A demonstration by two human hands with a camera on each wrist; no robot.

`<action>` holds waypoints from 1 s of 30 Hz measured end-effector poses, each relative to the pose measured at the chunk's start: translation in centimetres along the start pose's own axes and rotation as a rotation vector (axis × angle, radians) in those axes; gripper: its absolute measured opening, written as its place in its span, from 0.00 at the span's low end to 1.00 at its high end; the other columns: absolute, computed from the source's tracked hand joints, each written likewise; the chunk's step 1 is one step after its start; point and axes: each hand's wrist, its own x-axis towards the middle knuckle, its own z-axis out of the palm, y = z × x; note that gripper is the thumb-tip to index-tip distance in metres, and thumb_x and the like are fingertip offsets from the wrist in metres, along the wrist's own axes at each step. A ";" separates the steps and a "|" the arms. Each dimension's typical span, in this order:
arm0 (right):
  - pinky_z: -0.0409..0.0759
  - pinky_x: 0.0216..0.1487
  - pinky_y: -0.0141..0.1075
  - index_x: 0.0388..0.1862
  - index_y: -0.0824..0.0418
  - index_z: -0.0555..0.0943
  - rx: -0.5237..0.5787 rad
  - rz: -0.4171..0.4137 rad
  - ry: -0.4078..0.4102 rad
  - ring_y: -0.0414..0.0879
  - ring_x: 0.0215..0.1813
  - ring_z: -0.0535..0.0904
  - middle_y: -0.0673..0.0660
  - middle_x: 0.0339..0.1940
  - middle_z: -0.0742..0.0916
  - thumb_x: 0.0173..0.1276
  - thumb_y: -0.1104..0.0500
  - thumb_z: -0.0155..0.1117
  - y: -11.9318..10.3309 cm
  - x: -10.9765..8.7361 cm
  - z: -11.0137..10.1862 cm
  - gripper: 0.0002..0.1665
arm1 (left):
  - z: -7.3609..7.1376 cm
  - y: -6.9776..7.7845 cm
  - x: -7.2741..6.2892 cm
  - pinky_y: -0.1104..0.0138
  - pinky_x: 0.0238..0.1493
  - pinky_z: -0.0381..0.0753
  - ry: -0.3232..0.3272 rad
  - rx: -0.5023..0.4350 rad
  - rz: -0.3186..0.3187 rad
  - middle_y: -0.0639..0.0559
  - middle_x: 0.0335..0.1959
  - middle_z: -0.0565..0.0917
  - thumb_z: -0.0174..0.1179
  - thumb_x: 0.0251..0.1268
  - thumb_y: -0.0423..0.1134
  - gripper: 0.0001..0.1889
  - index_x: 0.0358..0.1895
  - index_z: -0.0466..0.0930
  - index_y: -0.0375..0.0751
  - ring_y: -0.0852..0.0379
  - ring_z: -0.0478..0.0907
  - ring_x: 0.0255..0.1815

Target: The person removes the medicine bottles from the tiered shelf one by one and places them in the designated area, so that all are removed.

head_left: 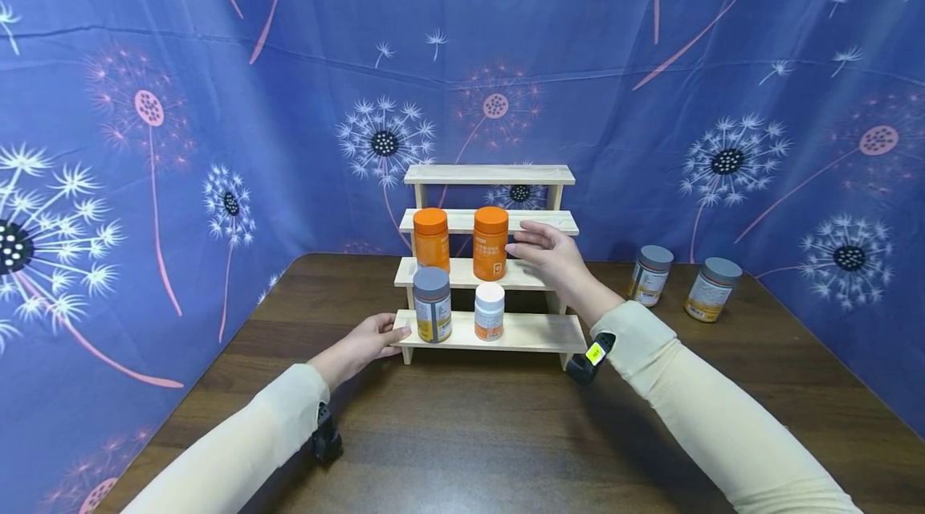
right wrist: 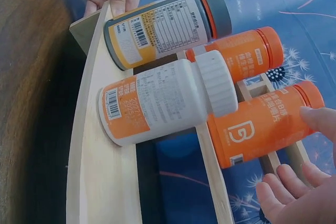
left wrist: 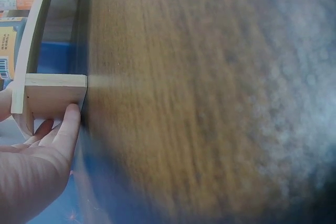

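Blue dandelion-print backdrop (head_left: pixel 289 136), dark wooden surface (head_left: pixel 462 434), four-step wooden stand (head_left: pixel 489 174), left hand (head_left: pixel 367 341) clamped on lowest step (head_left: pixel 535 331)'s left end, right hand (head_left: pixel 555 259) beside rightmost orange bottle (head_left: pixel 491 245) on second-lowest step (head_left: pixel 523 276), thumb and fingers (right wrist: pixel 291 179) apart, white bottle (head_left: pixel 489 309) on lowest step.

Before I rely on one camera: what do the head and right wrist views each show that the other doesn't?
Only the head view shows two grey-lidded cylindrical jars on the brown wood-grain table, right of the tiered pale wooden shelf.

Only the right wrist view clearly shows the striped barcode on the small cylindrical white bottle.

Both share that shelf and bottle, a third grey-lidded jar, two orange cylindrical bottles, the left hand and the right hand.
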 end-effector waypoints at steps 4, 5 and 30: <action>0.74 0.67 0.50 0.73 0.59 0.64 0.020 0.021 -0.022 0.54 0.64 0.74 0.61 0.69 0.74 0.64 0.61 0.69 0.2 0.3 0.6 0.40 | 0.1 0.0 -0.1 0.57 0.60 0.80 0.004 0.002 -0.002 0.34 0.54 0.76 0.50 0.74 0.33 0.24 0.66 0.59 0.20 0.58 0.79 0.45; 0.74 0.68 0.50 0.73 0.59 0.63 0.018 0.018 -0.029 0.54 0.64 0.74 0.61 0.69 0.74 0.64 0.61 0.68 0.2 0.4 0.7 0.40 | 0.1 0.1 -0.1 0.57 0.61 0.80 0.007 -0.001 -0.003 0.34 0.55 0.76 0.51 0.74 0.33 0.25 0.66 0.59 0.20 0.58 0.79 0.45; 0.74 0.69 0.48 0.70 0.59 0.66 -0.102 0.039 -0.048 0.55 0.66 0.72 0.61 0.66 0.75 0.60 0.58 0.72 0.6 1.9 3.0 0.41 | 0.1 -0.2 0.3 0.58 0.59 0.82 0.004 -0.027 0.008 0.34 0.54 0.75 0.50 0.74 0.33 0.24 0.65 0.59 0.20 0.58 0.79 0.44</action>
